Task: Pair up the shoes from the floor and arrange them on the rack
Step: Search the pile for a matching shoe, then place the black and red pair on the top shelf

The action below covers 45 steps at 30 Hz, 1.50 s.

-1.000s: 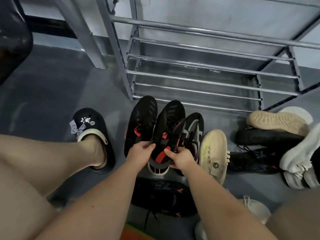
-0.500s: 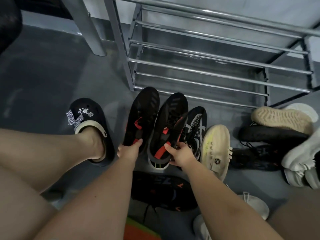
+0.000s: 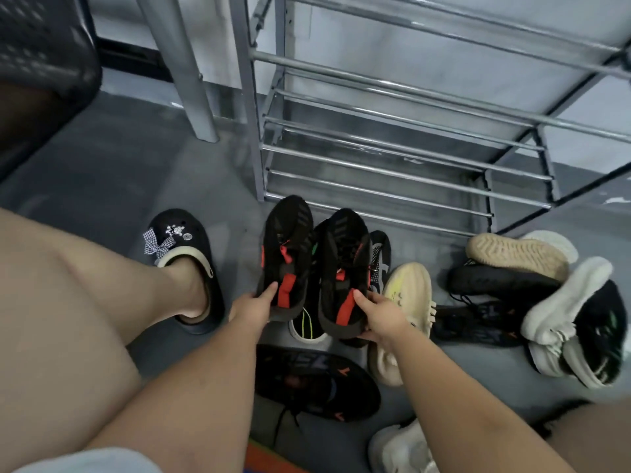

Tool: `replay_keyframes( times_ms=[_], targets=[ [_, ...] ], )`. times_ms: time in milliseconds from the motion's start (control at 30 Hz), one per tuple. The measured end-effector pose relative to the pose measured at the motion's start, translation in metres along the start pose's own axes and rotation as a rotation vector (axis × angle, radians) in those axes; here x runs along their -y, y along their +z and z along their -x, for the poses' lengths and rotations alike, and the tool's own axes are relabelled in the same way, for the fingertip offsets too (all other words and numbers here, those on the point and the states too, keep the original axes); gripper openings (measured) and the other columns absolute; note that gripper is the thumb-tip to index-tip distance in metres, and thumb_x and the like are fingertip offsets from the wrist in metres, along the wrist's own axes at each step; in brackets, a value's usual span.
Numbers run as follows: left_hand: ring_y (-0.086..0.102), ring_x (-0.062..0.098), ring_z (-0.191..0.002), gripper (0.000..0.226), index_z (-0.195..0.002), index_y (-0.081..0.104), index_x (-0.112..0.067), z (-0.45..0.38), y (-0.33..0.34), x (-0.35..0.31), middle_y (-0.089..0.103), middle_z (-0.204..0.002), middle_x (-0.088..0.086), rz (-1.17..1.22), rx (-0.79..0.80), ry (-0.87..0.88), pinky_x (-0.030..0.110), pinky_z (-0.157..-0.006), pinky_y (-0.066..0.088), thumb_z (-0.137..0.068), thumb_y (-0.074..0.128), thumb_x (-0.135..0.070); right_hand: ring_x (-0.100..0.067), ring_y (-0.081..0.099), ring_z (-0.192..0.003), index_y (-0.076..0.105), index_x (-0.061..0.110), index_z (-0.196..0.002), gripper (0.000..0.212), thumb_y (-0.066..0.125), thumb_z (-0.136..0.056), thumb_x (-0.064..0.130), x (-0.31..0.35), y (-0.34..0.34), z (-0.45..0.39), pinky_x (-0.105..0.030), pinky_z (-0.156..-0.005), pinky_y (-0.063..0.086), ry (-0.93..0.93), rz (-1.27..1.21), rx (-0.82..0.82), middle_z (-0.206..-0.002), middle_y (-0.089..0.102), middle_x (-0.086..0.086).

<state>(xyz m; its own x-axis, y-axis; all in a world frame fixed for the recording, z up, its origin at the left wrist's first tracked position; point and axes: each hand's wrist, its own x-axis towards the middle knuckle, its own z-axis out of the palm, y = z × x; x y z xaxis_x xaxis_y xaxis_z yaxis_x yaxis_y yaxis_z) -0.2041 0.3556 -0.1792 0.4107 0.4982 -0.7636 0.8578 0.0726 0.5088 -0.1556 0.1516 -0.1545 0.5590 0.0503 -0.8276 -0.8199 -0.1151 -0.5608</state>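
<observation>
Left hand (image 3: 254,310) gripping heel of left black-and-red sneaker (image 3: 286,252); right hand (image 3: 382,317) gripping heel of right black-and-red sneaker (image 3: 345,268). Both sneakers side by side, toes toward metal rack (image 3: 375,158) (lowest bars just beyond toes), above other shoes on grey floor (image 3: 102,186). Cream sneaker (image 3: 408,288) just beside right hand.

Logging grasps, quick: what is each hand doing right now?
Left hand: grips the left black-and-red sneaker.
Right hand: grips the right black-and-red sneaker.
</observation>
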Motion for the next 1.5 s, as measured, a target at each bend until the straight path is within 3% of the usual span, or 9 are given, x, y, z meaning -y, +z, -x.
replay_keyframes(
  times_ms=[167, 300, 400, 533, 633, 767, 967, 1267, 1500],
  targets=[
    [0.058, 0.024, -0.064, 0.048, -0.099, 0.068, -0.003, 0.026, 0.004, -0.001, 0.062, -0.075, 0.012, 0.041, 0.114, 0.021, 0.033, -0.073, 0.052, -0.083, 0.064, -0.048, -0.028, 0.060, -0.096, 0.052, 0.006, -0.123, 0.032, 0.049, -0.098, 0.026, -0.003, -0.013, 0.026, -0.042, -0.071, 0.054, -0.018, -0.045, -0.021, -0.106, 0.063, -0.013],
    [0.061, 0.025, -0.081, 0.042, -0.103, 0.062, -0.005, 0.047, 0.012, -0.007, 0.064, -0.096, 0.014, 0.128, 0.220, 0.014, 0.024, -0.059, 0.048, -0.083, 0.067, -0.042, -0.027, 0.059, -0.096, 0.052, 0.010, -0.123, 0.029, 0.047, -0.099, 0.025, -0.002, -0.026, 0.047, -0.040, -0.069, 0.052, -0.050, -0.116, -0.047, -0.109, 0.060, -0.012],
    [0.058, 0.022, -0.069, 0.036, -0.089, 0.057, -0.006, 0.058, 0.018, -0.019, 0.059, -0.077, 0.010, 0.105, 0.263, 0.073, 0.027, -0.065, 0.049, -0.083, 0.066, -0.041, -0.019, 0.061, -0.079, 0.053, 0.014, -0.119, 0.023, 0.046, -0.099, 0.025, 0.001, -0.042, 0.064, -0.032, -0.055, 0.051, -0.105, -0.150, -0.048, -0.094, 0.064, -0.004],
    [0.058, 0.015, -0.065, 0.031, -0.074, 0.060, -0.012, 0.081, 0.029, -0.036, 0.060, -0.070, 0.006, 0.047, 0.330, 0.186, 0.018, -0.053, 0.047, -0.087, 0.062, -0.040, -0.022, 0.063, -0.087, 0.056, 0.013, -0.118, 0.025, 0.050, -0.098, 0.026, -0.003, -0.064, 0.084, -0.041, -0.069, 0.055, -0.144, -0.230, -0.106, -0.099, 0.067, -0.006],
    [0.061, 0.016, -0.068, 0.030, -0.073, 0.063, -0.015, 0.103, 0.040, -0.045, 0.064, -0.072, 0.005, -0.021, 0.370, 0.265, 0.021, -0.057, 0.047, -0.086, 0.062, -0.042, -0.025, 0.064, -0.097, 0.058, 0.009, -0.122, 0.032, 0.052, -0.097, 0.028, -0.005, -0.084, 0.102, -0.040, -0.068, 0.056, -0.165, -0.268, -0.166, -0.114, 0.067, -0.012],
    [0.066, 0.021, -0.071, 0.036, -0.072, 0.067, -0.013, 0.130, 0.060, -0.056, 0.067, -0.074, 0.007, -0.113, 0.425, 0.344, 0.032, -0.073, 0.054, -0.083, 0.063, -0.047, -0.021, 0.065, -0.089, 0.060, 0.010, -0.116, 0.029, 0.050, -0.097, 0.029, -0.007, -0.114, 0.132, -0.035, -0.061, 0.056, -0.198, -0.307, -0.217, -0.108, 0.067, -0.010],
    [0.069, 0.023, -0.072, 0.040, -0.071, 0.069, -0.014, 0.172, 0.075, -0.076, 0.070, -0.069, 0.008, -0.169, 0.446, 0.472, 0.034, -0.077, 0.055, -0.081, 0.064, -0.052, -0.024, 0.066, -0.093, 0.062, 0.009, -0.115, 0.032, 0.053, -0.095, 0.032, -0.008, -0.145, 0.169, -0.037, -0.066, 0.057, -0.294, -0.356, -0.302, -0.111, 0.068, -0.011],
    [0.066, 0.015, -0.054, 0.044, -0.073, 0.073, -0.010, 0.246, 0.080, -0.127, 0.071, -0.062, 0.007, -0.166, 0.517, 0.633, 0.022, -0.054, 0.050, -0.080, 0.064, -0.052, -0.013, 0.069, -0.066, 0.066, 0.010, -0.103, 0.023, 0.056, -0.094, 0.028, 0.030, -0.181, 0.236, -0.026, -0.051, 0.055, -0.484, -0.416, -0.397, -0.086, 0.073, -0.007],
    [0.061, 0.011, -0.044, 0.043, -0.072, 0.072, -0.010, 0.304, 0.072, -0.168, 0.066, -0.049, 0.001, -0.132, 0.563, 0.738, 0.024, -0.053, 0.050, -0.078, 0.066, -0.052, -0.023, 0.067, -0.078, 0.068, 0.005, -0.093, 0.027, 0.059, -0.092, 0.030, 0.067, -0.200, 0.291, -0.027, -0.052, 0.055, -0.612, -0.398, -0.474, -0.087, 0.072, -0.013]
  ],
)
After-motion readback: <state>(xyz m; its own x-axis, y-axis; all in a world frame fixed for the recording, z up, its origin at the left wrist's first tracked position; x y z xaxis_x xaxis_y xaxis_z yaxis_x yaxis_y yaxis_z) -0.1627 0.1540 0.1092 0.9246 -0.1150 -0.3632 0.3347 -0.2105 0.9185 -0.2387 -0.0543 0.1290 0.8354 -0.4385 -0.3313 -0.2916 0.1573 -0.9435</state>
